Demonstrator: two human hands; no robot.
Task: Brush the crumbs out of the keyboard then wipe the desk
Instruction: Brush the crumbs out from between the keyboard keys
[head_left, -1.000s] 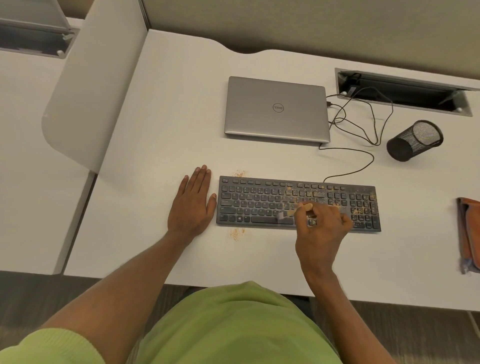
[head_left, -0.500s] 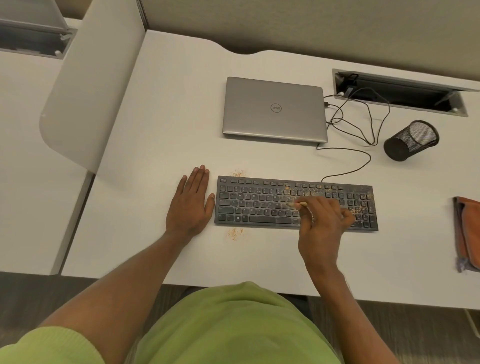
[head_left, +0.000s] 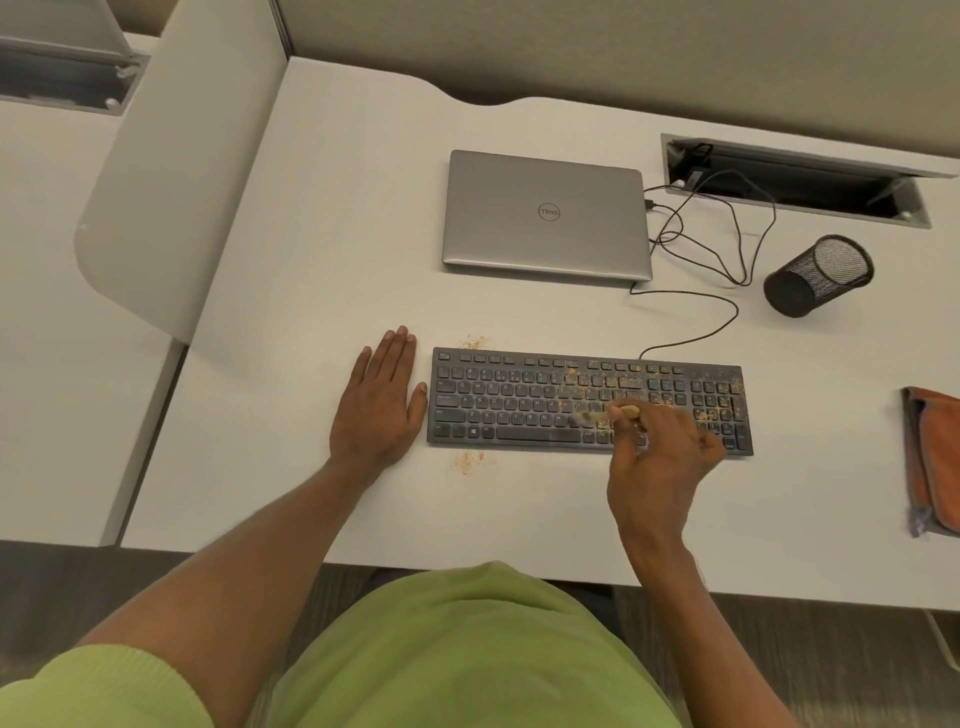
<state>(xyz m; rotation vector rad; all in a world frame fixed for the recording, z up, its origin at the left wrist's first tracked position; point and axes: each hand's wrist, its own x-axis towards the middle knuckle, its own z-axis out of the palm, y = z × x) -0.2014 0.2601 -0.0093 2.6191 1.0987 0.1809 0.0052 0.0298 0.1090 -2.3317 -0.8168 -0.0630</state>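
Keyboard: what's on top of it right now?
Orange crumbs lie scattered over the right half of the keyboard. The right hand grips a small brush over the lower keys. Keys under that hand are hidden. The left hand rests flat beside it.

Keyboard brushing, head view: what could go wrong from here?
1. Crumbs lie thick on the keyboard at its right end; the brush in the right hand may push them between keys.
2. Crumb piles on the desk near its left end could be smeared by the left hand lying flat nearby.
3. That hand is beside the keyboard, not on it, so it may slide.
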